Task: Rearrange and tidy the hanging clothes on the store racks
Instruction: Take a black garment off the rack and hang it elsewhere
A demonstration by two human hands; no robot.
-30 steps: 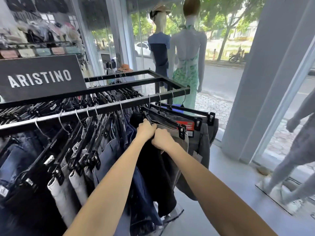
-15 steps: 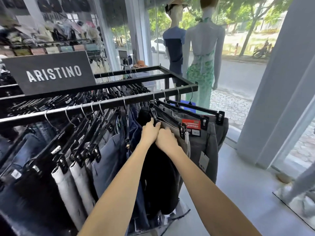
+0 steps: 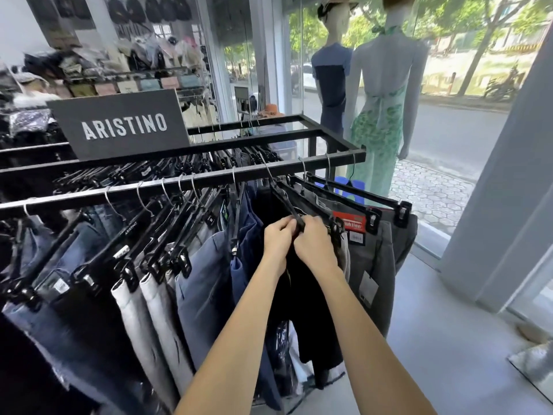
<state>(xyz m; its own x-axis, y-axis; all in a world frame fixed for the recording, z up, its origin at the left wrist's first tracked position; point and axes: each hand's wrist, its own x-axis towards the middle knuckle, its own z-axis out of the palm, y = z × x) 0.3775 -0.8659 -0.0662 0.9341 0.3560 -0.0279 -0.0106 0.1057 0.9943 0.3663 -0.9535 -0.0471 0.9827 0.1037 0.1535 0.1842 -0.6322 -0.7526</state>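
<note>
Hands (image 3: 299, 238) still gripping hanger (image 3: 288, 205), rack-end (image 3: 357, 154)

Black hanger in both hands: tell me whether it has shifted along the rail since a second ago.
No clear shift: the black hanger hangs just left of the red-tagged grey trousers as before.

A dark rectangular sign board (image 3: 119, 127) standing on the black metal rack reads "ARISTINO" in white capitals; the same word runs small along a black plastic clip hanger (image 3: 129, 229); a red paper waist tag (image 3: 349, 223) shows partly hidden white lettering
</note>
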